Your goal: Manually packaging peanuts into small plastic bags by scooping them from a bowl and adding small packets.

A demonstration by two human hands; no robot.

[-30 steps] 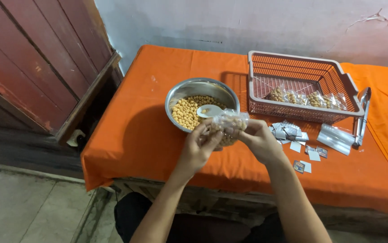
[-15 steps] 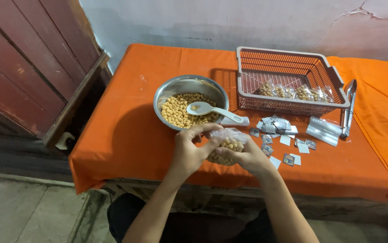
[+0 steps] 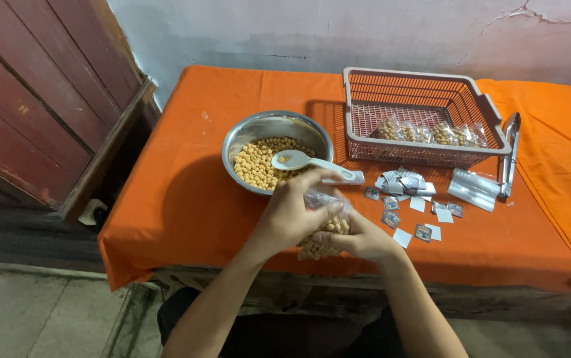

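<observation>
I had both hands together over the near edge of the table (image 3: 193, 199), with the clear bag of yellow beans (image 3: 322, 240) caught between them. My left hand (image 3: 290, 215) came over the top, its grip pinching the loose neck of the bag so the beans sank into the lower end. My right hand (image 3: 360, 240) cupped the filled part from below and the side, its grip pressed closed on the plastic; that seemed to carry the weight while the neck was gathered. The bag hung just above the orange cloth, clear of it as far as I could tell.

Just beyond my hands stood the steel bowl (image 3: 249, 132), still well stocked with beans, with the white spoon (image 3: 305, 162) lying across its rim, handle toward me, within easy reach. To the right sat the mesh basket (image 3: 424, 83) holding a row of filled bags (image 3: 431, 134). Between basket and hands lay small sachets (image 3: 408, 199), scattered, and beside them a flat stack of empty bags (image 3: 474, 190). Metal tongs (image 3: 509, 156) rested along the basket's right side.
</observation>
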